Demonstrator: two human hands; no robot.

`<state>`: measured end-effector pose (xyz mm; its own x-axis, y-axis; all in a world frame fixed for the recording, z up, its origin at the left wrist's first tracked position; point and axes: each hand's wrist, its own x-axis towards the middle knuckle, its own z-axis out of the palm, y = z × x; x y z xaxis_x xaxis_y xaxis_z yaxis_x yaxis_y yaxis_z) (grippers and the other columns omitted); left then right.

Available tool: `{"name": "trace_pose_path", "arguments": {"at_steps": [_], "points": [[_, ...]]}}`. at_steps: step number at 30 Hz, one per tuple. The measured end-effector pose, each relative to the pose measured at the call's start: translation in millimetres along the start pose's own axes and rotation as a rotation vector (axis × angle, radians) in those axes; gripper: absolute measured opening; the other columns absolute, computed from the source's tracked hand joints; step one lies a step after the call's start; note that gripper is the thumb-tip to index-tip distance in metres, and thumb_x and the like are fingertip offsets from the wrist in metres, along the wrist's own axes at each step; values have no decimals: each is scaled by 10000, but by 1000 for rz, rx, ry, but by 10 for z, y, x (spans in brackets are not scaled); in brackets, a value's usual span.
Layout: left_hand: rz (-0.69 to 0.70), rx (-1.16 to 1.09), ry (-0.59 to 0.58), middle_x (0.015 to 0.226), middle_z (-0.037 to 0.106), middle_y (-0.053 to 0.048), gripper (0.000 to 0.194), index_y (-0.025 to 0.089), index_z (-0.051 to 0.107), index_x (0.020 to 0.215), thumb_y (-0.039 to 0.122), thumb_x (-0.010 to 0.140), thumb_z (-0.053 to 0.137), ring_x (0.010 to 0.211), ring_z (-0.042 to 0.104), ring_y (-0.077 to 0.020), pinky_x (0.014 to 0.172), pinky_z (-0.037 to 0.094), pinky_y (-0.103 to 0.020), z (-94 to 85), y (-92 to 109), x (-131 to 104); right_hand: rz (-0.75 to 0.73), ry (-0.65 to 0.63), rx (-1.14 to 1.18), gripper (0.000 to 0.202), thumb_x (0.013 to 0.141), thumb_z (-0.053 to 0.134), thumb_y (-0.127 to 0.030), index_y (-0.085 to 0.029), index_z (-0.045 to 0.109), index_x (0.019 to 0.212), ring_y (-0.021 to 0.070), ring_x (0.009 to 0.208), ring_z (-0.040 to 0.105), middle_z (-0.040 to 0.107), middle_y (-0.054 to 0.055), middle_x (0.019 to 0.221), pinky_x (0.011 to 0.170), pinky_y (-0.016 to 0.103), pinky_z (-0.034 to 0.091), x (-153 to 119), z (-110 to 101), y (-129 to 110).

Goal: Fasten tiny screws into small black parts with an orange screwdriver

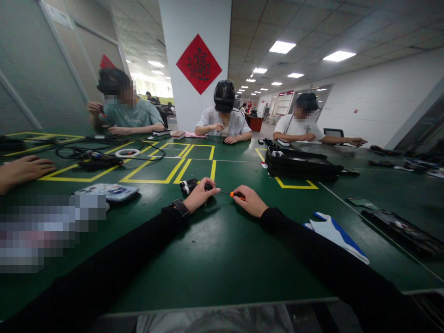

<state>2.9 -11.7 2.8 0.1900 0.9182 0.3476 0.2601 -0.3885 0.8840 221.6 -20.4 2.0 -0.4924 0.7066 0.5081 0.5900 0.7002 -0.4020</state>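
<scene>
On my feed, the right hand (pixel 251 201), at the middle of the frame, pinches the orange-and-black handle of a screwdriver (pixel 237 195); its thin shaft points left. Just beside it, the left hand (pixel 198 196), with a watch (pixel 180 208) on the wrist, has its fingers curled round a small dark piece (pixel 208 187), mostly hidden; I cannot tell whether the screwdriver tip touches it. Black-and-white cylinders (pixel 188 186) lie just beyond that hand on the green counter (pixel 215 263). Right of centre I see a stack of black casings (pixel 301 165), and nearer, a white-and-blue glove (pixel 335 233). Another person's hand (pixel 27 170) rests at the left edge, and three people sit across the upper part of the frame.
</scene>
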Motion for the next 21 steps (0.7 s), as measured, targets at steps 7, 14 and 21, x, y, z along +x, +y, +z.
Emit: {"name": "trace_pose_path", "arguments": {"at_steps": [7,14,21], "points": [[19,16,-50,738,525,20,283,177,486,784,418,688,599,622,459,-93,589,376,-221,3,-20,8,44,-6,59,133,784,516,-225,-152,551,889,132,788,499,560,31,845,728,255,385,-4,4,3],[43,-16,-89,700,485,31,251,175,486,771,384,693,600,592,432,-83,574,361,-214,-16,3,5,13,0,45,112,796,482,-195,-153,564,859,131,786,492,558,39,855,738,259,378,-1,-9,-3],[46,31,-49,761,514,17,276,175,506,818,400,690,602,661,464,-98,625,374,-228,-14,-27,17,33,-37,138,186,759,550,-216,-175,528,939,121,766,509,572,6,829,724,248,384,-10,-29,-20]]}}
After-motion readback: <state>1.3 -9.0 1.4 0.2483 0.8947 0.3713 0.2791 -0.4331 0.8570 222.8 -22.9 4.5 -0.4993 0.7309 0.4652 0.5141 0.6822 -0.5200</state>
